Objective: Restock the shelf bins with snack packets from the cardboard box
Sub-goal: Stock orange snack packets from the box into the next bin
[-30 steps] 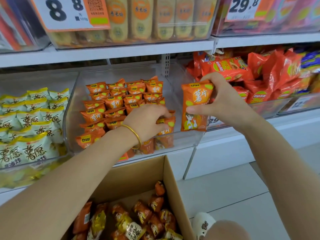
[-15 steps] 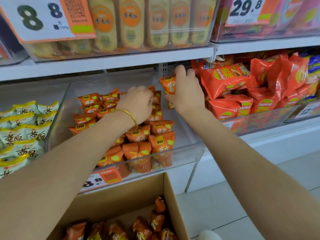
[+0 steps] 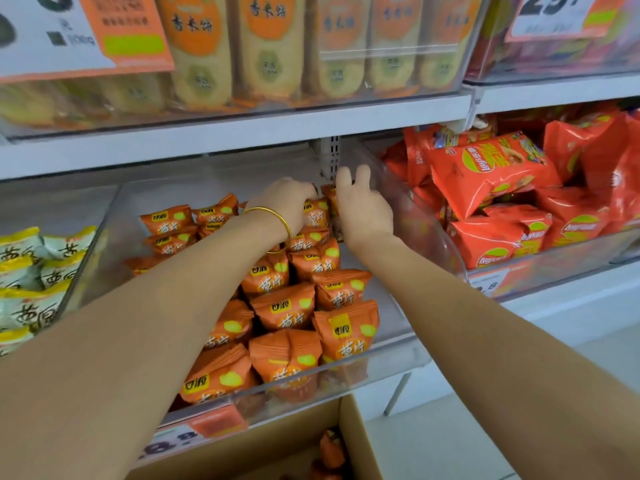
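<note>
A clear shelf bin (image 3: 391, 355) holds rows of small orange snack packets (image 3: 287, 310). Both hands reach deep to its back right. My right hand (image 3: 363, 209) holds one orange packet (image 3: 329, 197) upright at the back, two fingers sticking up above it. My left hand (image 3: 287, 202), with a gold bangle on the wrist, is right beside it, fingers curled down over the top of the back-row packets (image 3: 316, 216). Below the bin, the open cardboard box (image 3: 277, 448) shows a few more orange packets (image 3: 332, 448) inside.
A bin of red chip bags (image 3: 491, 174) stands to the right and a bin of yellow-green packets (image 3: 27, 271) to the left. The shelf above (image 3: 242, 133) carries a bin of yellow rice crackers (image 3: 270, 46). White floor lies at the lower right.
My right hand carried the orange packet from in front of the bin to its back right corner. My left hand slid from the front packets to the back row. The view moved closer.
</note>
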`<state>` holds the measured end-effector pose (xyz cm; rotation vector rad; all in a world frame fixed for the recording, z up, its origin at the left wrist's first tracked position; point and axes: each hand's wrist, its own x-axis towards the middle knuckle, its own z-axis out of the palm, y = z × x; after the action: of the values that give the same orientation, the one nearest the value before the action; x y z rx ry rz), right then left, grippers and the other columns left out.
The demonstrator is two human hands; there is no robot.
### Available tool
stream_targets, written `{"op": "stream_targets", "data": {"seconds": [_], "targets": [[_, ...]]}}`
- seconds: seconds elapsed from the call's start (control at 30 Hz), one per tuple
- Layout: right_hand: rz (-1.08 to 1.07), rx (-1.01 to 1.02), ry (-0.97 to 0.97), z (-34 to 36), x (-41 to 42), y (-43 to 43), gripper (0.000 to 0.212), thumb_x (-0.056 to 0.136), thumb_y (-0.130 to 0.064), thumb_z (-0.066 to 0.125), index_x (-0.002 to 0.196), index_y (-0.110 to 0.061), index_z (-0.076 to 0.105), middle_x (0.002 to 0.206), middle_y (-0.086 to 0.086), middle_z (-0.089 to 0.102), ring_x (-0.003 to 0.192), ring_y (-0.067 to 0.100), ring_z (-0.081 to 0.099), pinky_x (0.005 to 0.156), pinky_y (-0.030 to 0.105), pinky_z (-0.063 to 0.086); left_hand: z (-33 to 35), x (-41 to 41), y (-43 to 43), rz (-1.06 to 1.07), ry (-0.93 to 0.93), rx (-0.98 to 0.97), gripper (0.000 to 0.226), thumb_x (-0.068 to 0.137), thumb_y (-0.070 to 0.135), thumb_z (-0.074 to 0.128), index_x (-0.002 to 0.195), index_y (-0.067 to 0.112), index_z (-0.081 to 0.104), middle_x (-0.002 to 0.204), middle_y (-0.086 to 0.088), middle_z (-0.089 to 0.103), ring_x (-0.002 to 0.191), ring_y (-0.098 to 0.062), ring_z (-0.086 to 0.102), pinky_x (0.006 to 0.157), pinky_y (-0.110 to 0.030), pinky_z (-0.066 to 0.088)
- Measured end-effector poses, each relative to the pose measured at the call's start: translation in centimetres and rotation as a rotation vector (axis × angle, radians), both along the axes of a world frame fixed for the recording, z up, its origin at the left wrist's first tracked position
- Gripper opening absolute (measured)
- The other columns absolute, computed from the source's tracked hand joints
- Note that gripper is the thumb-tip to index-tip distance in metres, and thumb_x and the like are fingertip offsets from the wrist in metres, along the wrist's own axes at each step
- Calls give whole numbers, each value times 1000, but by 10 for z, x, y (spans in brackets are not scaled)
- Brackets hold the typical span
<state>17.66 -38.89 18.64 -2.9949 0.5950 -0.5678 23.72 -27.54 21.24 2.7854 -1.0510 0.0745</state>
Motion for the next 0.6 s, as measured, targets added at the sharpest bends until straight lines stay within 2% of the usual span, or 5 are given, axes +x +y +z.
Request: {"op": "stream_targets", "data": {"seconds": [0.17,0.27,0.37,0.47,0.6], "targets": [[77,236,61,-14,5,-7,54,86,12,49,135,-2,30,144,20,24,98,42,61,67,38,44,-5,-3,1,33,-6,0,47,93,13,55,137,28,48,128,-11,46,119,-31,47,100,-41,40],[87,272,-23,-9,-1,-9,62,84,16,43,141,-3,26,149,19,20,102,42,60,73,39,47,-3,-8,2,22,-81,-18,40,94,15,49,135,19,51,127,-12,48,121,-32,44,102,-45,40],[73,242,-69,-5,-9,-9,49,82,16,47,128,1,37,142,19,27,97,40,59,67,31,41,-3,-16,3,-38,-104,-13,37,97,25,42,130,12,53,134,-10,50,125,-29,44,104,-44,38],[206,294,5,-14,-3,-12,40,80,14,48,119,2,48,135,18,34,106,38,55,89,37,47,-6,-18,8,-51,-101,110,41,100,29,34,136,17,48,143,-6,45,131,-26,40,107,-43,35],[229,393,86,-18,2,-23,61,88,7,48,146,2,28,156,18,18,145,25,20,114,21,16,-10,-18,12,-74,-33,197,49,103,34,24,150,19,23,158,0,20,145,-19,13,117,-43,16]]}}
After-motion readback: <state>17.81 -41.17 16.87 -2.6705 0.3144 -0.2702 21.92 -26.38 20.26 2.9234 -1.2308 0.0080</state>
